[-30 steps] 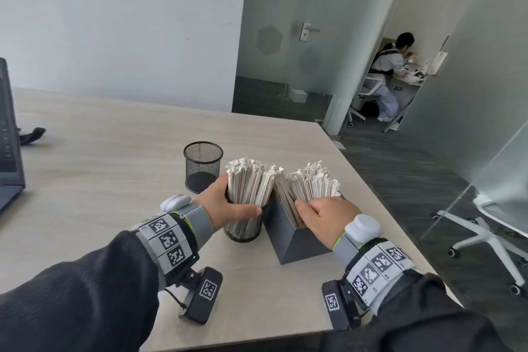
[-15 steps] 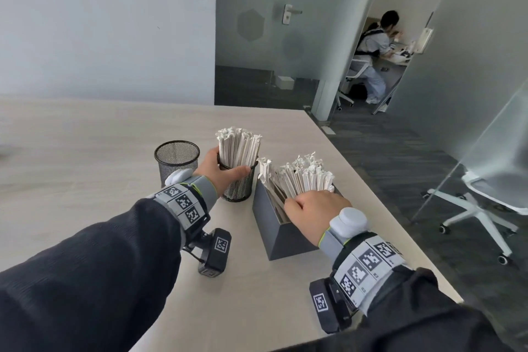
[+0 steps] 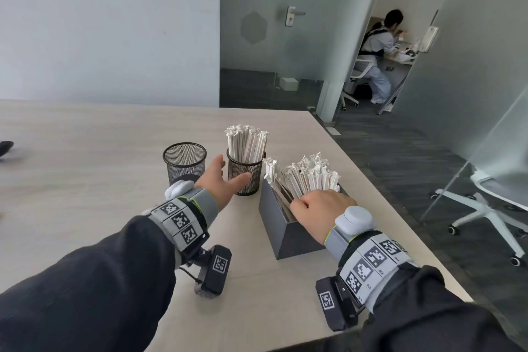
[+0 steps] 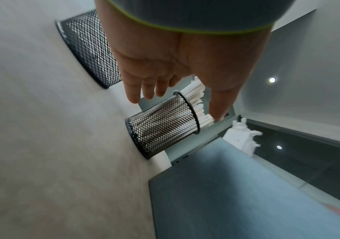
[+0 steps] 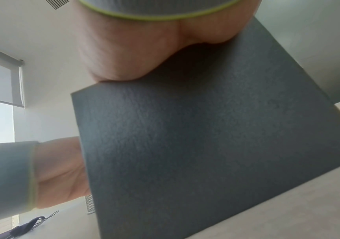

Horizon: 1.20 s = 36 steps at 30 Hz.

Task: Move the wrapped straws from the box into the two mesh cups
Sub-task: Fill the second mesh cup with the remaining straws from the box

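Head view: left hand [image 3: 221, 180] has let go of filled mesh cup [image 3: 246, 173], fingers now spread wide beside it (cup pushed back, next to empty mesh cup [image 3: 185, 162]). Right hand [image 3: 320, 213] curls into wrapped straws [image 3: 307, 177] left in grey box [image 3: 288, 230]; empty cup likely next.

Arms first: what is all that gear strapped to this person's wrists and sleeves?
Both arms wear dark sleeves. Each wrist carries a grey band edged in yellow-green, a rounded white puck, and a row of three white tiles printed with black square codes. Under each wrist hangs a black camera block with its own code tag; a thin black cable loops by the left one. The left hand and right hand are bare, no gloves.
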Available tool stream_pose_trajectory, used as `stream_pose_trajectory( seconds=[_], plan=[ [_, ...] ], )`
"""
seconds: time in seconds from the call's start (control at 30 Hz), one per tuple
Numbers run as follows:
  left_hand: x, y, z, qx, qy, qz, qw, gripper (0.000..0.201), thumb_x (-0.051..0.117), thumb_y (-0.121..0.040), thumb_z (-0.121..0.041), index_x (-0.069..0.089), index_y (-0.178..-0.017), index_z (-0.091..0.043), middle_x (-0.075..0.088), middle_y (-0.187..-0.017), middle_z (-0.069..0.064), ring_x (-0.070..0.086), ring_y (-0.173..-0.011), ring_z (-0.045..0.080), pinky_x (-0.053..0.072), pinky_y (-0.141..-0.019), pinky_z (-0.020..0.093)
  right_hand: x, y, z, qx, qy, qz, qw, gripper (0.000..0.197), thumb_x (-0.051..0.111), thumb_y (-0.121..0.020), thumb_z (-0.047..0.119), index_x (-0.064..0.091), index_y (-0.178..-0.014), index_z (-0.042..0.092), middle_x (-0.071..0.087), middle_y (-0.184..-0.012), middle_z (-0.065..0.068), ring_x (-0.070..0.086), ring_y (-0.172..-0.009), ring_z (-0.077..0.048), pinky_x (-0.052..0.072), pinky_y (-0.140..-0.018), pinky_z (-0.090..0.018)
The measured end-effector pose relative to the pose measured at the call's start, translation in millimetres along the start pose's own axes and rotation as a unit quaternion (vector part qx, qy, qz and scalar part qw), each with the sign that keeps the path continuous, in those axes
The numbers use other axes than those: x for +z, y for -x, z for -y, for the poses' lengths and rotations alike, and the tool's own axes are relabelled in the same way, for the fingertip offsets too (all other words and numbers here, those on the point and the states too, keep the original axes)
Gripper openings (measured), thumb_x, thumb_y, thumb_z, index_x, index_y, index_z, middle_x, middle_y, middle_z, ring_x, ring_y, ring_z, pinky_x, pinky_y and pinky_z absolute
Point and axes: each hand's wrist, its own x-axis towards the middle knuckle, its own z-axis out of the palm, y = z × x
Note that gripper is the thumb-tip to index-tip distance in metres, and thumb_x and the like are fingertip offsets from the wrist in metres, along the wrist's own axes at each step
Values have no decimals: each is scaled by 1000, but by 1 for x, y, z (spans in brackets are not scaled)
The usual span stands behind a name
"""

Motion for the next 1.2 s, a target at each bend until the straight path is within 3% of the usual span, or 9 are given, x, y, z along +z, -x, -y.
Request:
stream_pose_trajectory(
  seconds=[0.13,0.23,0.33,0.43,0.5,0.57,0.77,0.93,1.2],
  plan=[
    [-17,34,-1,81,-4,-5,997,34,71,-81,-36,64,-114,-31,68,-110,-12,64,-102,4,52,-96,34,-1,1,-2,4,-3,3,1000,37,36,-86,37,44,-60,12,42,-56,-3,35,-51,-22,29,-49,-26],
    [-44,35,-13,151,-58,-59,985,14,70,-82,-28,69,-96,-32,68,-92,-13,64,-88,6,53,-86,30,-2,1,1,2,1,3,1000,37,37,-86,37,44,-60,11,44,-57,-4,36,-52,-22,29,-49,-27],
    [-66,12,-13,162,-109,-137,971,32,72,-77,-33,67,-108,-29,61,-115,-5,58,-107,16,46,-97,36,-2,2,2,2,0,4,1000,37,36,-85,37,44,-60,11,45,-57,-4,38,-53,-23,28,-49,-27],
    [-79,-17,-2,59,-183,-141,971,75,71,-66,-59,49,-132,-32,43,-143,-2,46,-128,23,39,-108,45,-3,2,3,4,-6,15,1000,37,36,-84,38,43,-59,12,43,-56,-2,37,-53,-22,28,-49,-27],
    [-83,-31,6,-15,-207,-135,969,100,69,-57,-72,36,-142,-31,32,-152,-2,38,-136,27,34,-111,49,-4,2,4,4,-10,26,1000,37,37,-84,39,41,-58,13,42,-56,-2,36,-53,-22,29,-50,-26],
    [-84,-42,10,-55,-216,-131,966,111,69,-54,-76,30,-146,-29,27,-156,-1,34,-140,29,31,-113,49,-5,2,4,6,-12,30,999,37,38,-84,38,39,-57,14,40,-56,-1,35,-54,-22,28,-50,-26],
    [-81,-43,20,-49,-172,-107,978,98,78,-61,-62,42,-141,-20,51,-137,8,51,-123,29,41,-105,42,-5,1,2,1,-15,31,999,35,38,-82,38,37,-56,14,38,-56,-1,34,-53,-22,27,-50,-26],
    [-74,-9,24,-12,-111,-80,991,103,77,-50,-67,44,-138,-24,58,-122,-3,58,-110,19,49,-97,42,-6,2,2,-3,-16,42,999,32,41,-82,36,36,-58,15,37,-57,0,33,-54,-22,27,-50,-27],
    [-44,58,11,28,-15,49,998,104,78,-37,-66,45,-131,-36,61,-112,-16,60,-103,7,50,-94,32,-12,4,-5,-51,-18,104,993,18,40,-74,28,39,-61,16,38,-60,-2,33,-58,-21,28,-55,-31]
  ],
)
